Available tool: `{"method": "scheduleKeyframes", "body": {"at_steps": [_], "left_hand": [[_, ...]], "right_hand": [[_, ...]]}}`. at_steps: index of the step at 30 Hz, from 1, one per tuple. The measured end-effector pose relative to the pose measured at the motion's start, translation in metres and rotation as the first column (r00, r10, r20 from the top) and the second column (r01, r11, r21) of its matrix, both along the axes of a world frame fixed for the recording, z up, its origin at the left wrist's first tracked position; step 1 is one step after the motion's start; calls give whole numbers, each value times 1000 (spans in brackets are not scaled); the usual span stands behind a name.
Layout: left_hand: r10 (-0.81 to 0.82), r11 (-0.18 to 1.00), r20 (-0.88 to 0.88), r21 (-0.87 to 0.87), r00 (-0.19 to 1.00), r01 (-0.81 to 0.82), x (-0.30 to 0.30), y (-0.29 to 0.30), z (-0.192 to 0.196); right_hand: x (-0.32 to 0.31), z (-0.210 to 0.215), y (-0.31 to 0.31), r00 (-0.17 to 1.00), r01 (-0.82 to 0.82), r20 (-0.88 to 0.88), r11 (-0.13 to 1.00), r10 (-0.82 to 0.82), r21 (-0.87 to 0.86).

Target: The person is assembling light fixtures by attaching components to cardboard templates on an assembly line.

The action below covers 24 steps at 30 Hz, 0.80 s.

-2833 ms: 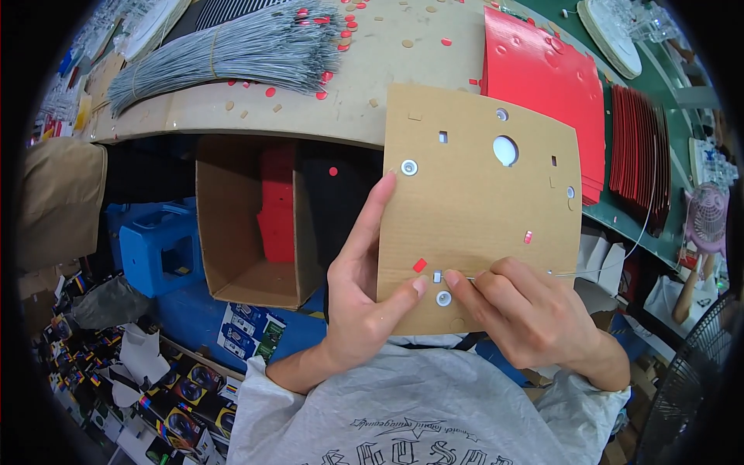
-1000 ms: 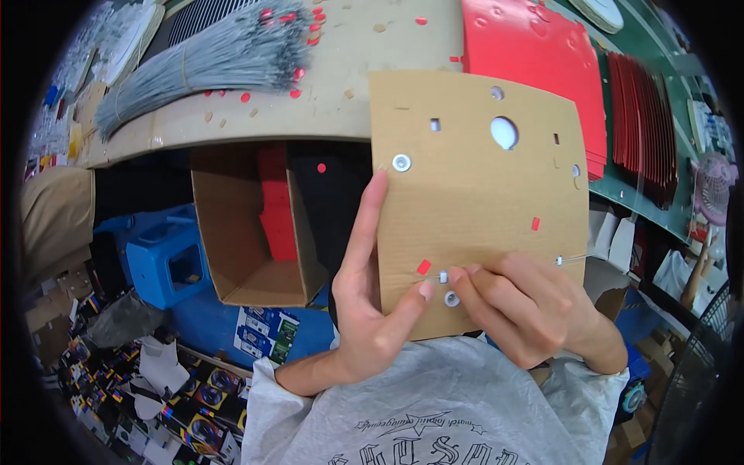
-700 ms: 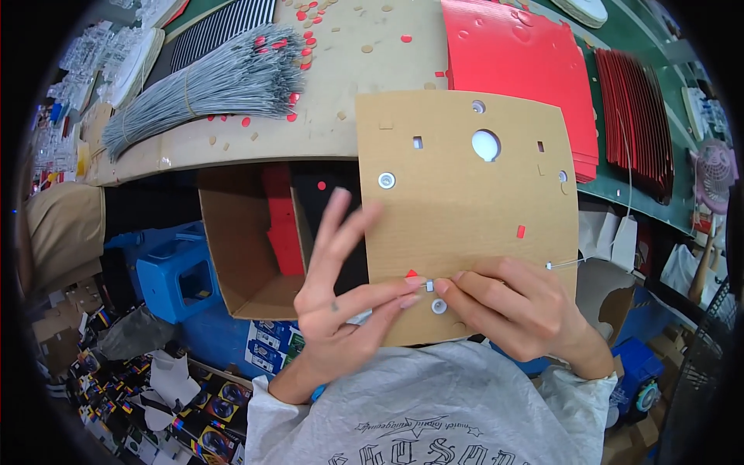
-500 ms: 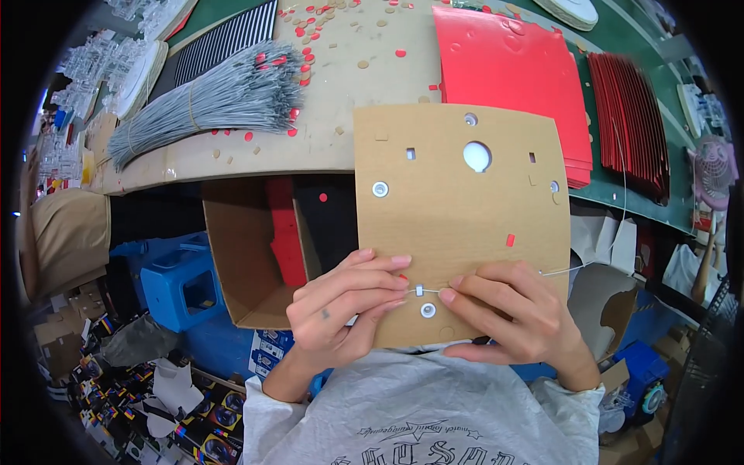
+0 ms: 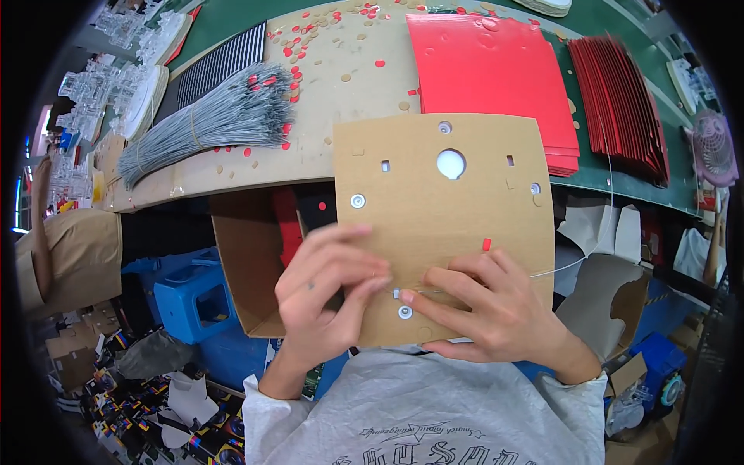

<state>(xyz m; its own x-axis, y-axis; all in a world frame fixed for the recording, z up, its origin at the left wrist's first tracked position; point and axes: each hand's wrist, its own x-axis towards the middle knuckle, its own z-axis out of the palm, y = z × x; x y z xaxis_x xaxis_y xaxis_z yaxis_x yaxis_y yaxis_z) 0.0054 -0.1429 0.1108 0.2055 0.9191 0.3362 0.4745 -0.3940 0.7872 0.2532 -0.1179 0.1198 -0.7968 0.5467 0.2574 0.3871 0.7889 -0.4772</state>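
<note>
A brown cardboard panel with a round hole, small slots and several white ring-shaped fittings stands tilted before me, its lower edge near my shirt. My right hand lies over its lower part. Its fingers press a thin white wire onto the panel, beside a small slot above the lowest fitting. From under that hand the wire runs off to the right. My left hand hovers at the panel's lower left, fingers bent and blurred. Whether it holds anything does not show.
On the table lie a bundle of grey wires, a stack of red sheets, a row of dark red folded pieces and scattered punched-out discs. Below are an open cardboard box and a blue stool. Another person's arm shows far left.
My left hand has come away from the slot, up and to the left. The right fingertips have moved in next to the slot. The view has shifted slightly, with the panel lower and further left.
</note>
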Motion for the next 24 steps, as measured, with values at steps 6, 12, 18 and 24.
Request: {"method": "scheduleKeyframes", "body": {"at_steps": [6,12,18,24], "left_hand": [[66,982,-97,-169,993,-82,11,14,-2],[67,994,-403,-53,913,-97,10,1,18],[-222,940,-629,65,745,335,43,-11,21],[-439,898,-603,-273,666,344,53,12,17]], "right_hand": [[29,-2,2,923,-48,-384,984,-22,-170],[131,-43,-7,141,933,-331,237,-933,-269],[123,-29,37,204,421,-351,406,-914,-811],[129,21,86,179,145,-662,685,-728,-714]]}}
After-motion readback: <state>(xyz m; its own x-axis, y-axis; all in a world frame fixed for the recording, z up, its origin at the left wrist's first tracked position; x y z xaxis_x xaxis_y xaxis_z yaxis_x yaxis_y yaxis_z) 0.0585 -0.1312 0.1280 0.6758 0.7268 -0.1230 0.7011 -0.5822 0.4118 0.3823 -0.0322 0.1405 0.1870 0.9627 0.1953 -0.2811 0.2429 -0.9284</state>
